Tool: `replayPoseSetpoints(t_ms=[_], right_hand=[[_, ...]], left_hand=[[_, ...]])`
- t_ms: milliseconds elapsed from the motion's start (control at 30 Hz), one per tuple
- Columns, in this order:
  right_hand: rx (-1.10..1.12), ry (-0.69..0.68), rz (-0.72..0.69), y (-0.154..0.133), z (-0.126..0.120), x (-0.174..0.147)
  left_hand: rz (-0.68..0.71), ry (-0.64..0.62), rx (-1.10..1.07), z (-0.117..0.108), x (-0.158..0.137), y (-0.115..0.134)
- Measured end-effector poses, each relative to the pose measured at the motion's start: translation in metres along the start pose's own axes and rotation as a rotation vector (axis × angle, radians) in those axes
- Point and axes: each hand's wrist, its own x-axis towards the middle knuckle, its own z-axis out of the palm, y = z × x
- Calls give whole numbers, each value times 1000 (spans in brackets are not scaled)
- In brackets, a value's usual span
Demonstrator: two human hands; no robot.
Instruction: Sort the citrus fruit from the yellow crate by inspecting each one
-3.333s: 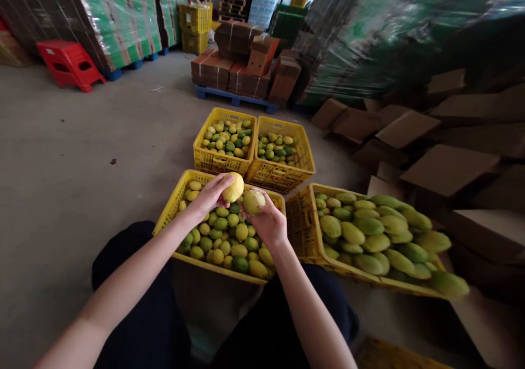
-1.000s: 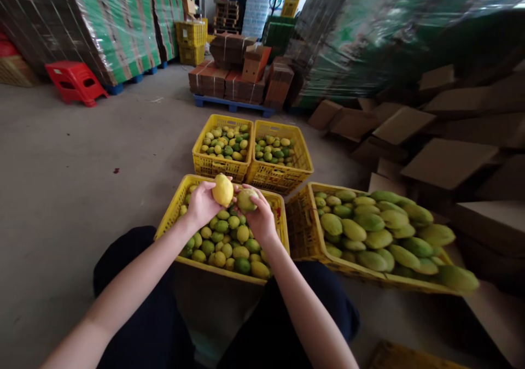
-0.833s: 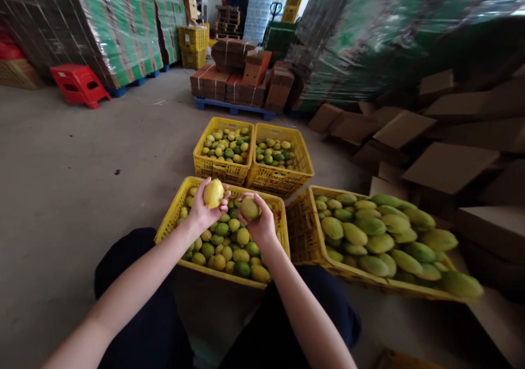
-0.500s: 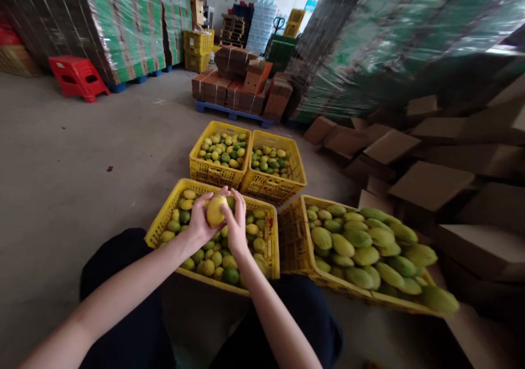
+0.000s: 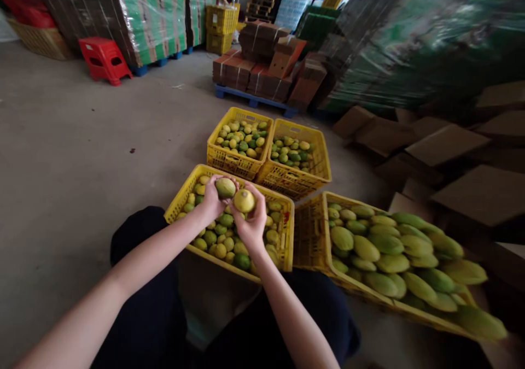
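Over the near yellow crate (image 5: 229, 268), both hands are raised close together, each with an oval fruit in it. My left hand (image 5: 211, 197) is closed around a dull green-yellow fruit (image 5: 225, 188). In my right hand (image 5: 254, 221) sits a yellow fruit (image 5: 244, 200), one end with a round scar turned up towards me. The two fruits are side by side, a narrow gap between them. Beneath the hands, the crate holds many green and yellow fruits (image 5: 221, 243) of similar size; my wrists and forearms hide part of them.
Two yellow crates (image 5: 233, 164) (image 5: 295, 180) of smaller-looking fruit stand just beyond. To the right, another crate (image 5: 311, 232) is heaped with long green-yellow fruits (image 5: 389, 243). Cardboard boxes (image 5: 479, 194) crowd the right side. Further off are a red stool (image 5: 104, 60) and a blue pallet (image 5: 254, 98) of bundled cardboard.
My hands have drawn slightly apart, so the green-yellow fruit now shows clearly in the left and the yellow one in the right. The whole view has shifted, with the crates lying further right.
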Motion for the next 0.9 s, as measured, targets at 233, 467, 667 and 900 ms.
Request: replayPoseSetpoints(t_ms=[233, 467, 667, 900], right_hand=[[175, -3, 218, 1, -8, 7], [-77, -94, 70, -6, -2, -1], [26, -113, 202, 1, -5, -3], [148, 61, 590, 18, 8, -2]], left_hand=[[449, -75, 356, -5, -23, 17], [486, -152, 615, -17, -39, 4], [313, -61, 493, -15, -27, 1], [-278, 259, 154, -12, -14, 8]])
